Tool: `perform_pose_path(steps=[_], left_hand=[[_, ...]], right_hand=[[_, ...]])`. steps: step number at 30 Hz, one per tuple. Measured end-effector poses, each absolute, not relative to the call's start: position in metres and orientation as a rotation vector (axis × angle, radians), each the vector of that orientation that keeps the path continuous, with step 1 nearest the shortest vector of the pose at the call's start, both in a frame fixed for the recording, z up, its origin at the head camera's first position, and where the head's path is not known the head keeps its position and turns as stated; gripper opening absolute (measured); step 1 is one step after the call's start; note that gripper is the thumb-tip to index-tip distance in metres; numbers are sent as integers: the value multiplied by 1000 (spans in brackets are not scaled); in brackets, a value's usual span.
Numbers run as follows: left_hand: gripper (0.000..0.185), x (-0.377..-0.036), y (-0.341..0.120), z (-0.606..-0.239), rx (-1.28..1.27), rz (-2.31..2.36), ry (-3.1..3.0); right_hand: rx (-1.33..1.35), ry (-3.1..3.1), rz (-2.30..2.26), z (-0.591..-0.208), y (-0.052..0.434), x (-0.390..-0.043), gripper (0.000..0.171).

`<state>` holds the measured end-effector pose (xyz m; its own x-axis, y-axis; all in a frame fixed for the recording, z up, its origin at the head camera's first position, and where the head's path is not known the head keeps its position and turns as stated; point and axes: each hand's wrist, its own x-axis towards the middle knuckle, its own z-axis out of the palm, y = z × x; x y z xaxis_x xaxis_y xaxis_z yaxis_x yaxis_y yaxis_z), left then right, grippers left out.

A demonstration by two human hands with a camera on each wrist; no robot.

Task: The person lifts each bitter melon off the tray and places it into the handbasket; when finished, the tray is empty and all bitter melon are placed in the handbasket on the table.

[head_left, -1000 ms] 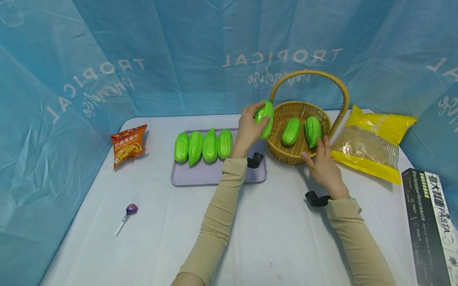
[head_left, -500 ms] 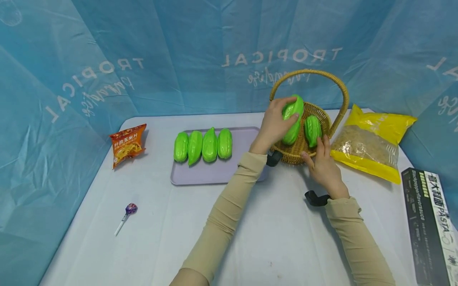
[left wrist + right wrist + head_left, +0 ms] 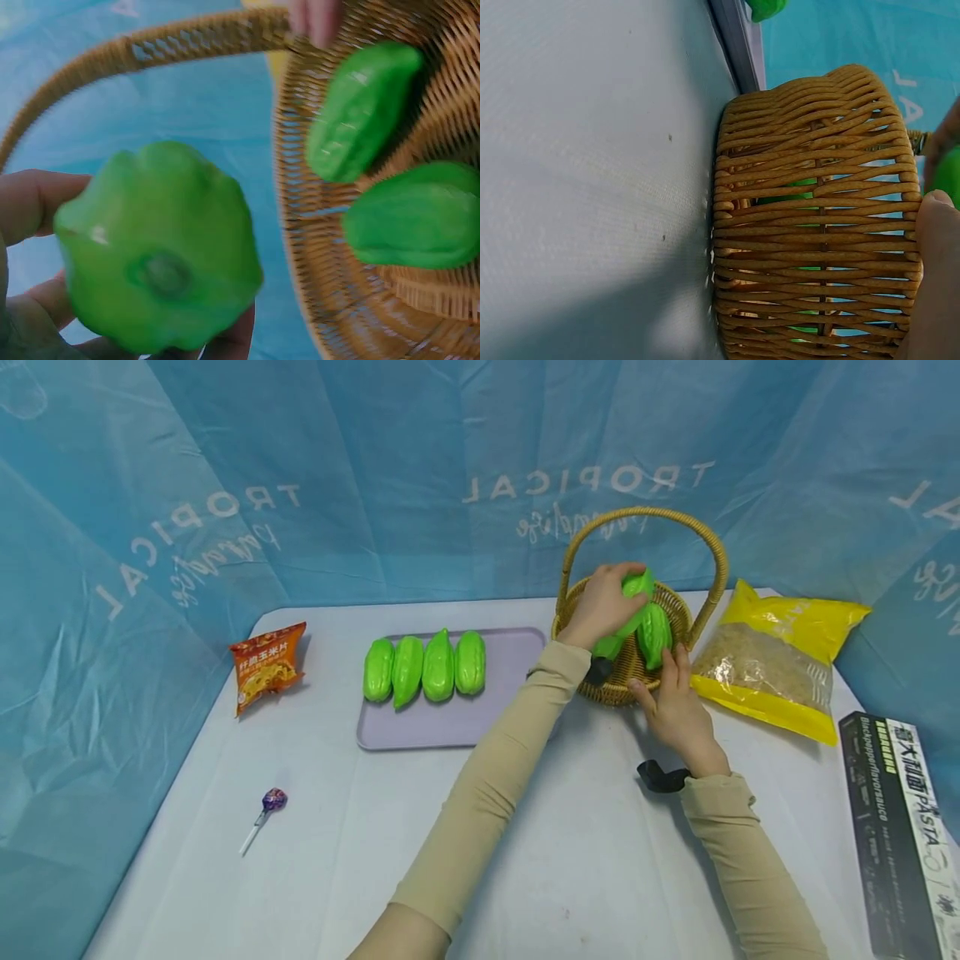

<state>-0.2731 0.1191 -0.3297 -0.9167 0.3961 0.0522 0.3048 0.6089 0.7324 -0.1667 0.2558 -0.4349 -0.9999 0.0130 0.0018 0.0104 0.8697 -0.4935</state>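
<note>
My left hand (image 3: 603, 606) grips a ridged green toy bitter melon (image 3: 161, 247) over the wicker basket (image 3: 618, 695), fingers and thumb around its sides. In the left wrist view the melon's lobed end faces the camera. Two more melons lie inside the basket, one toward the right (image 3: 656, 631) and the other (image 3: 606, 648) partly hidden under the left hand. The right hand (image 3: 681, 714) rests at the basket's near right rim with extended fingers; its thumb (image 3: 939, 225) touches the rim in the right wrist view. Several melons (image 3: 438, 668) line up on the lilac tray (image 3: 420, 731).
The basket's tall handle (image 3: 643, 512) arches above the left hand. Right of the basket lies a yellow bag (image 3: 780, 660), with a black pasta box (image 3: 896, 827) nearer the right edge. An orange snack bag (image 3: 268, 667) and a lollipop (image 3: 274, 799) are at left.
My left hand has carried the bitter melon rightward from the basket's left edge to over its middle, beside the two lying inside. The right hand has stayed at the rim.
</note>
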Motion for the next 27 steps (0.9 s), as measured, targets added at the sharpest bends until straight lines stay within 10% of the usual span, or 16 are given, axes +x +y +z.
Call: perform_pose_path(steps=[27], left_hand=[[42,-306,119,-365,394,1133,2778]], right_hand=[[-10,-3026,791,-433,255,-164,86]])
